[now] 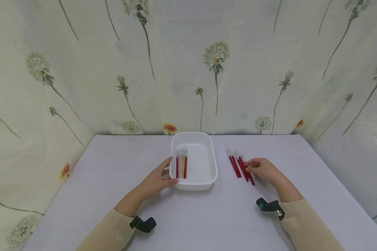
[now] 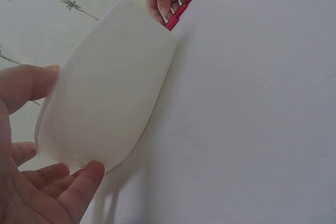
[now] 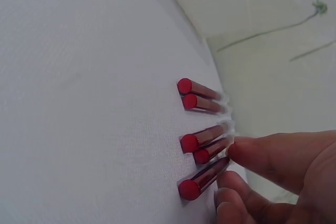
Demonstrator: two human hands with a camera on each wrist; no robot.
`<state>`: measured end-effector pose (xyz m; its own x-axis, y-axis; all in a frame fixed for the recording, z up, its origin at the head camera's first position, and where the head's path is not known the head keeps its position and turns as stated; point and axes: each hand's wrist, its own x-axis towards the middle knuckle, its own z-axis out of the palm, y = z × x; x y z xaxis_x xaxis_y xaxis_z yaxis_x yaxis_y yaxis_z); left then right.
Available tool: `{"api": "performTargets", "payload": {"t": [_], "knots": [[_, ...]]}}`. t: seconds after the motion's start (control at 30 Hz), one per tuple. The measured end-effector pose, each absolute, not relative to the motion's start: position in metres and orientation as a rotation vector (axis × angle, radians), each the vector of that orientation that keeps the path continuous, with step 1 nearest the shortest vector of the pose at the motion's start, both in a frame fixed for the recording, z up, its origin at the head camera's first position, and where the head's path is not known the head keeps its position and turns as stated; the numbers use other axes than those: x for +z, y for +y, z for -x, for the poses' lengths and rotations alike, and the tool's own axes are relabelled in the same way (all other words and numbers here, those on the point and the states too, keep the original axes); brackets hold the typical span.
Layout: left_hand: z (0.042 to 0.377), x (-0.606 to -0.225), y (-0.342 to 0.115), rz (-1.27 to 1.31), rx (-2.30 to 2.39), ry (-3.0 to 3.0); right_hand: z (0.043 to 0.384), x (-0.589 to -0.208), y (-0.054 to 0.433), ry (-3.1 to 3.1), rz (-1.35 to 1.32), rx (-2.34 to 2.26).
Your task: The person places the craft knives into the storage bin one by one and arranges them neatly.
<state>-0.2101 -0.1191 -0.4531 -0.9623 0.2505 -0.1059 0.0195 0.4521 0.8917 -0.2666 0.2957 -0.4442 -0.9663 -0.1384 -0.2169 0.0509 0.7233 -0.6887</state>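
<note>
A white plastic tray [image 1: 207, 174] sits mid-table. Inside, along its left wall, lie several thin brushes [image 1: 181, 166] with red, white and yellow handles. My left hand [image 1: 169, 172] grips the tray's near-left corner, thumb along the rim. In the left wrist view its fingers [image 2: 29, 85] wrap the tray wall [image 2: 110, 82]. To the right of the tray, several red-handled brushes [image 1: 237, 166] lie side by side on the table. My right hand [image 1: 252, 169] rests on the right end of that row. Its fingertips [image 3: 247, 150] pinch the nearest red brush [image 3: 202, 179].
A pale grey cloth covers the table [image 1: 113, 174]. Flower-printed fabric [image 1: 188, 69] hangs close behind and on both sides. Bare cloth stretches in front of the tray and to the far left and right.
</note>
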Motion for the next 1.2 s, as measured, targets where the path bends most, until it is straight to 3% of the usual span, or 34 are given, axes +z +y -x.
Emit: {"api": "performTargets", "payload": {"t": [1.2], "knots": [[0.2141,-0.4579,-0.1199,-0.245,1.549,2.455,0.2707,-0.4501,0.3035,2.744,-0.009,-1.043]]}}
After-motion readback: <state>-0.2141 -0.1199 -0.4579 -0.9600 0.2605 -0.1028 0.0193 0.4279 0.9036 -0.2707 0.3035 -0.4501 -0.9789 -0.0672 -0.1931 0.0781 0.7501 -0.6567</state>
